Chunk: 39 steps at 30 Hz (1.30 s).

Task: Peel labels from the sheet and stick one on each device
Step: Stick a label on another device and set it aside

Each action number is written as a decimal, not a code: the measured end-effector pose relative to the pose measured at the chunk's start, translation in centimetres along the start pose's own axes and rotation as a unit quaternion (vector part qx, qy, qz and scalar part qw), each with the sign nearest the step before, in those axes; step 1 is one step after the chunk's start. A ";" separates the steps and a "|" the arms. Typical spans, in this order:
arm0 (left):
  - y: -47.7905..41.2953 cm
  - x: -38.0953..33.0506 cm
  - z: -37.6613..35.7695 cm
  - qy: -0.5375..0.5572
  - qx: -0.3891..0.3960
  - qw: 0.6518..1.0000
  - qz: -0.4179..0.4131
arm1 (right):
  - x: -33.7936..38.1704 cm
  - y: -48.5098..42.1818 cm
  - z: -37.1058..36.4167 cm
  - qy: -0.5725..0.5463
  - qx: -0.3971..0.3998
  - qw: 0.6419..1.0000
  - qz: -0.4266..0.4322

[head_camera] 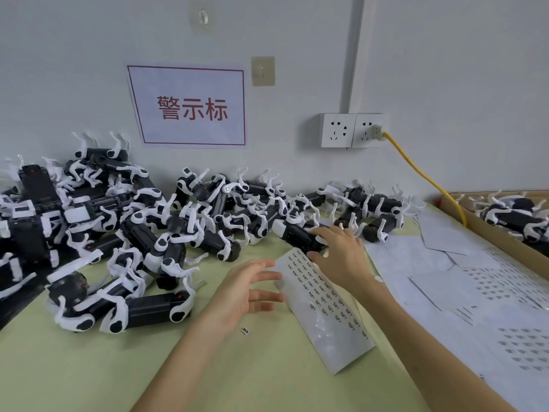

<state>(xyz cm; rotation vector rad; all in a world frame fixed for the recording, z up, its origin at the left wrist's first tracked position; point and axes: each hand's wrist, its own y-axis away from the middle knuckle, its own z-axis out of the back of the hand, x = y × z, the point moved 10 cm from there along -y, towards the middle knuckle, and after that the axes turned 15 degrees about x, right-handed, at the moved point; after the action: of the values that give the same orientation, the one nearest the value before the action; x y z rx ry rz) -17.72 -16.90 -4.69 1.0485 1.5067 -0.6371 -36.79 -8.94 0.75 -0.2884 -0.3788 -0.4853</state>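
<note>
Head view: the right hand (338, 254) has its fingers clamped on 1 black device (297, 233) at the far end of the label sheet (326, 316). The left hand (243, 292) hovers just left of the sheet, fingers apart. More devices (142, 233) lie far left.

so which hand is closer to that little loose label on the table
Left. The left hand is right beside the loose label; the right hand is across the label sheet, holding a device.
</note>
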 end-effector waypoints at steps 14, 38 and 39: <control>-0.2 -0.9 -0.4 0.034 0.021 0.997 -0.063 | 1.3 3.4 -4.2 -0.701 0.141 0.699 -0.022; 0.4 -3.3 -1.8 -0.091 0.086 0.980 -0.154 | 6.2 5.5 -5.3 -0.553 0.263 0.790 0.031; 0.4 -3.2 -2.0 -0.093 0.097 0.980 -0.150 | 6.1 5.5 -5.5 -0.564 0.266 0.781 0.024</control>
<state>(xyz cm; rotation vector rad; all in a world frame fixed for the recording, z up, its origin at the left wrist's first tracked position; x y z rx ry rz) -18.48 -15.86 -1.15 0.8832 1.4716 -1.0831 -27.44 -8.67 -2.57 0.0041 -1.6575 -0.0757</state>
